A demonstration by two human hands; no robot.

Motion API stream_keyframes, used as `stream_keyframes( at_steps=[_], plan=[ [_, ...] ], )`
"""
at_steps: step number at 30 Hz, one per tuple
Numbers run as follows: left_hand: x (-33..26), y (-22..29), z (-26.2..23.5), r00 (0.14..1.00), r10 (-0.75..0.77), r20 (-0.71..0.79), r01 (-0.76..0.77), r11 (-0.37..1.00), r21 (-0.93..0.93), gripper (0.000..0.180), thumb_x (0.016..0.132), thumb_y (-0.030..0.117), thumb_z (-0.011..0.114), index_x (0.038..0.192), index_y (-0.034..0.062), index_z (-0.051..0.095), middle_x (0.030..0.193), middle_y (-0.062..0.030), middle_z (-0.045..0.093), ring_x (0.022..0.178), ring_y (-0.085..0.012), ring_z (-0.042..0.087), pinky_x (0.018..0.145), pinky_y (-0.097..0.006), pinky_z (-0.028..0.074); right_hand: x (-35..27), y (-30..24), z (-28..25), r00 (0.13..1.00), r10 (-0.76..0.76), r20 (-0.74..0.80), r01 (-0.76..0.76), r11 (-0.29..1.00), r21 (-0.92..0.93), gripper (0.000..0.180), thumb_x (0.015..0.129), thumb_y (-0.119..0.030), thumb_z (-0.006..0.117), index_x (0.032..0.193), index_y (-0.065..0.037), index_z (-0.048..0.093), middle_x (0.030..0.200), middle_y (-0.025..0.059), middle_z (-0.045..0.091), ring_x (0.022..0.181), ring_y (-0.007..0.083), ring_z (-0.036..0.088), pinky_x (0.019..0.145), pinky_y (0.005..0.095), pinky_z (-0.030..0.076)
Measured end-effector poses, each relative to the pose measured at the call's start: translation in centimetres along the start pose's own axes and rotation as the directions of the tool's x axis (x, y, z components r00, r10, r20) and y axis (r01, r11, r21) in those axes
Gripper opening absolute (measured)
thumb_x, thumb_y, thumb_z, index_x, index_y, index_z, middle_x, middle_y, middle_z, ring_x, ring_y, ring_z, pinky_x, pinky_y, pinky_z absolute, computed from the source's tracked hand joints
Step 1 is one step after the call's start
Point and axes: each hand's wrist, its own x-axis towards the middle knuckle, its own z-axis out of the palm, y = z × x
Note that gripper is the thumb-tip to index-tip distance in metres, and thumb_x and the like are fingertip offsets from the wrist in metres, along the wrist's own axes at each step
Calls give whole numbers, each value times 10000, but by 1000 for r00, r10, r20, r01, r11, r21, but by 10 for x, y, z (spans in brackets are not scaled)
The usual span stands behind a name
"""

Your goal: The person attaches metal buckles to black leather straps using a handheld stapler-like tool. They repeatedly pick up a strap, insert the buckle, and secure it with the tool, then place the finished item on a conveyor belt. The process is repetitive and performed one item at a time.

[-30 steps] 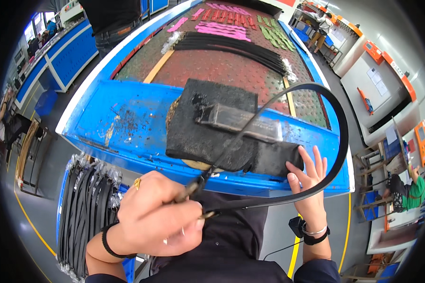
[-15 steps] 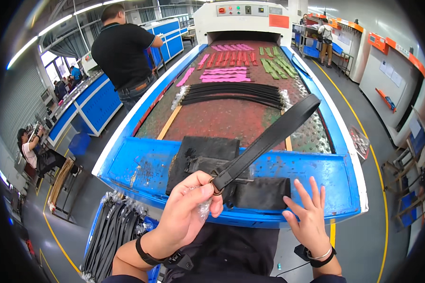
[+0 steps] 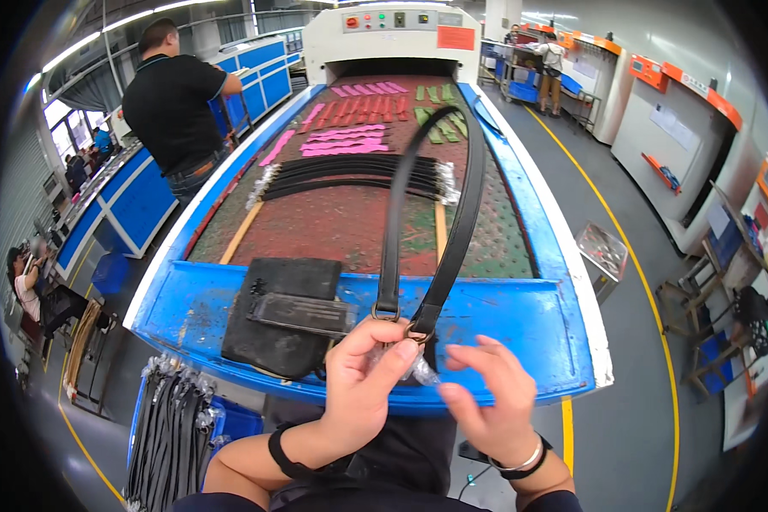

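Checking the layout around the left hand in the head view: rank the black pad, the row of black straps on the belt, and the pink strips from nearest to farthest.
1. black pad, just left of the left hand.
2. row of black straps, mid-belt.
3. pink strips, beyond them.

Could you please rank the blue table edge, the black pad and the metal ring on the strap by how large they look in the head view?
1. blue table edge
2. black pad
3. metal ring, clearly smallest
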Motion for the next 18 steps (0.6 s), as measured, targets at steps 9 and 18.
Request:
stream_keyframes(
  at_steps=[9,18],
  plan=[
    [-6,-27,29,993,-114,40,116,991,-70,184,895,71,517,1034,-30,582,1009,-50,577,885,-81,507,773,-231,420,5,0,-1,994,41,-104,-61,977,-205,231,670,-86,697,854,-19,574,719,70,587,647,224,588,565,314,457],
    [-12,17,0,985,-3,174,-47,958,283,244,897,33,471,1110,5,584,1117,-98,565,1017,-136,522,853,-252,411,1,-5,-19,972,139,-190,-180,958,-221,144,724,-55,634,846,-23,566,714,103,580,622,255,587,566,326,457]
  ],
)
